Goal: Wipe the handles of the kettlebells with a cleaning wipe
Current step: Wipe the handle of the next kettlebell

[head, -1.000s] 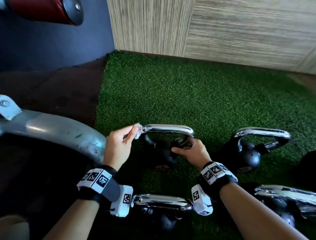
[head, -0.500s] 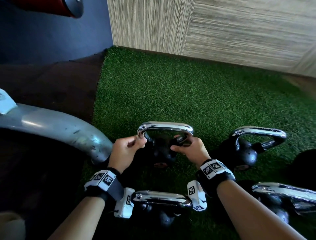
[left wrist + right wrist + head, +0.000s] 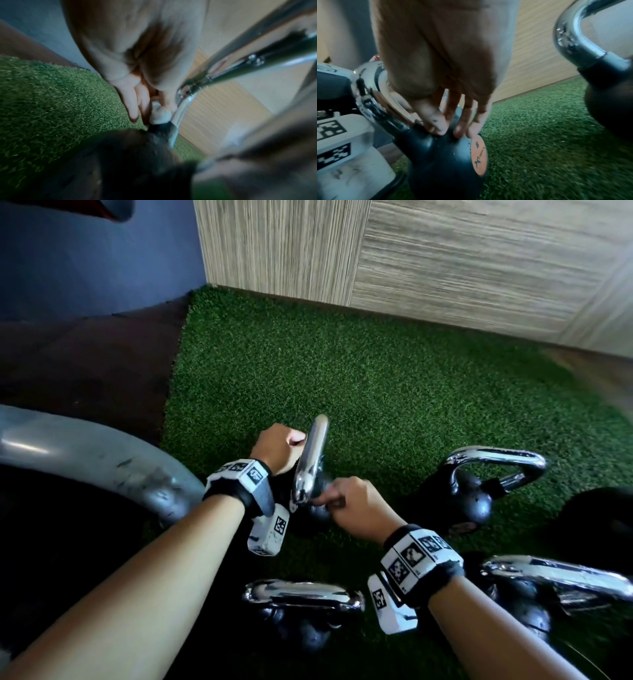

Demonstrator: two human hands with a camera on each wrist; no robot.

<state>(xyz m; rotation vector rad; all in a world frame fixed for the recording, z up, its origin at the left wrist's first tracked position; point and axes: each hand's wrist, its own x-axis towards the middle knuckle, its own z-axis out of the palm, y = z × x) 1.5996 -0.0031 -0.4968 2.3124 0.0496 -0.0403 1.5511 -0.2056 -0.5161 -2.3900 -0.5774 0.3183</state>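
A black kettlebell [image 3: 313, 517] with a chrome handle [image 3: 312, 455] stands on green turf, its handle running away from me. My left hand [image 3: 280, 449] is at the handle's far left side. In the left wrist view its fingers pinch a small white wad of wipe [image 3: 160, 114] against the chrome handle [image 3: 182, 106] just above the black body [image 3: 120, 155]. My right hand [image 3: 352, 506] is on the near side. Its thumb and fingertips [image 3: 436, 126] press on top of the black kettlebell [image 3: 436, 155], beside an orange label [image 3: 479, 155].
Three more chrome-handled kettlebells stand on the turf [image 3: 376, 388]: one to the right [image 3: 479, 487], one near me [image 3: 301, 607], one at lower right [image 3: 555, 580]. A grey curved metal tube [image 3: 85, 453] lies left. A wood-look wall [image 3: 445, 268] closes the back.
The kettlebell has been turned about a quarter turn, so its handle now points away from me. My left hand with the wipe moved to the far side of the handle.
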